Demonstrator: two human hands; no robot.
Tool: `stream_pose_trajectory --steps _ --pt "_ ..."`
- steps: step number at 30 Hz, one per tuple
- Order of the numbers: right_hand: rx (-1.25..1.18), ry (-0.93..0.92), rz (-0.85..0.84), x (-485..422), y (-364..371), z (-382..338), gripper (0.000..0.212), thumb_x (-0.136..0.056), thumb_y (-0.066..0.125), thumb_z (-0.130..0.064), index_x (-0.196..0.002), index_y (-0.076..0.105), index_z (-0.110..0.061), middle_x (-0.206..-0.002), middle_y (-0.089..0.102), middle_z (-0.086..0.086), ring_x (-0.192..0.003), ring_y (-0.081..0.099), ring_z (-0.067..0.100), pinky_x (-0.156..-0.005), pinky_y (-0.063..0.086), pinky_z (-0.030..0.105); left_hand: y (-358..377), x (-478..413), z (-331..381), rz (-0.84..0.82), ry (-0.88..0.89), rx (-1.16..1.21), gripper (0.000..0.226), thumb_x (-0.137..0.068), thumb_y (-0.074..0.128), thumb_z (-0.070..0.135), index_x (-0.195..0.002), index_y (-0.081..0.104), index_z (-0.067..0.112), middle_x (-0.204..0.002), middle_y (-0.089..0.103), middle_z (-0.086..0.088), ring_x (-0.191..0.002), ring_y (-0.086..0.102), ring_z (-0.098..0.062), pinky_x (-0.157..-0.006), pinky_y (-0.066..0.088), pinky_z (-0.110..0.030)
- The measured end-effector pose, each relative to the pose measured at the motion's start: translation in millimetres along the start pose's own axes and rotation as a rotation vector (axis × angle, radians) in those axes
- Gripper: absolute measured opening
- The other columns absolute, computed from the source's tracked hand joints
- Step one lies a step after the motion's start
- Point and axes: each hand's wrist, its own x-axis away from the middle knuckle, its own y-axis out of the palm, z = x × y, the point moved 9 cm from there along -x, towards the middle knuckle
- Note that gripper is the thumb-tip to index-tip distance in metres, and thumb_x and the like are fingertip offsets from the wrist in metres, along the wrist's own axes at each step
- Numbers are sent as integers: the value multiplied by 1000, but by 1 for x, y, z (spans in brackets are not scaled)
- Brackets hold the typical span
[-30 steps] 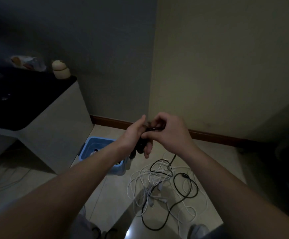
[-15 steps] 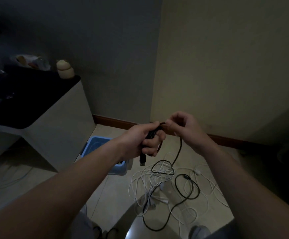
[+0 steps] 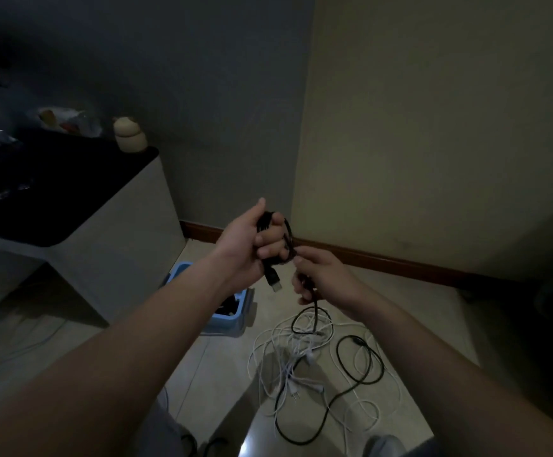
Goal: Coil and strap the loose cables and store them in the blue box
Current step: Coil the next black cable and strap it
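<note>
Left hand grips the black cable coil, right hand at its 5 o'clock pinches the tail; the tail may snag the white cables, pulling loops loose.

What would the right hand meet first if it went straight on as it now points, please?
Probably the black cable coil gripped in the left hand, just ahead of the right hand; depth is unclear.

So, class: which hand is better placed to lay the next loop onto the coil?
Probably the right hand: it holds the trailing black cable just below the coil, which the left hand grips.
</note>
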Motion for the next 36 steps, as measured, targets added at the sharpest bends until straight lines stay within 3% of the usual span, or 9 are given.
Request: stream_pose_trajectory --steps 5,9,12,17,21,25,28,33,36 --pt "190 11 -102 5 8 2 41 -103 51 -17 -137 52 -41 -81 62 6 -70 53 17 -63 43 30 -15 -2 16 42 66 47 32 -105 33 32 -83 51 16 -50 34 8 -42 34 -10 -65 38 -29" --pt "417 -72 -165 9 16 -5 54 -101 53 -17 -135 43 -58 -83 64 -4 -64 57 2 -64 50 24 -31 -3 27 159 164 -17 29 -107 38 27 -88 55 13 -59 52 2 -53 56 -15 -64 52 -30" --pt "441 -62 -165 10 20 0 53 -100 55 -22 -143 44 -51 -79 63 -2 -62 57 7 -63 50 26 -41 -4 30 223 212 -77 26 -107 39 26 -93 55 11 -68 67 -4 -66 70 -22 -69 58 -33" --pt "399 -188 -38 12 15 -19 22 -94 57 -21 -98 72 -36 -63 64 -10 -54 54 3 -51 43 19 -47 -6 35 290 257 -286 26 -109 34 25 -97 51 10 -71 75 -10 -63 73 -22 -58 55 -25" --pt "320 -169 -63 14 17 -22 25 -94 59 -18 -108 73 -34 -56 59 -11 -52 52 5 -57 46 27 -36 -4 31 222 307 -603 29 -110 30 24 -101 51 7 -75 76 -11 -67 74 -21 -67 56 -23" --pt "425 -205 -155 19 28 -30 25 -96 56 -7 -113 74 -10 -104 67 -18 -63 55 -7 -59 43 21 -28 -3 14 198 295 -970 31 -108 35 28 -99 58 8 -76 75 -8 -67 71 -15 -61 55 -28" --pt "671 -320 -43 19 24 -42 16 -92 62 -14 -80 72 -9 -73 67 -10 -61 57 6 -63 46 33 -23 -2 8 254 344 -1348 35 -105 43 31 -79 60 16 -66 63 1 -59 59 0 -56 44 -18" --pt "724 -331 299 21 -17 -56 28 -75 81 -45 -67 66 -24 -58 62 -14 -56 57 2 -54 44 26 -21 -4 -25 -23 87 -1088 67 -109 28 41 -53 57 18 -47 54 -9 -42 52 -21 -50 45 -23" --pt "963 -223 477 24 -39 -57 60 -58 64 -81 -62 54 -22 -52 56 -8 -51 52 6 -49 37 29 -14 -3 -42 -124 -87 -825 72 -106 23 52 -55 60 19 -48 35 -4 -35 31 -14 -42 39 -19"
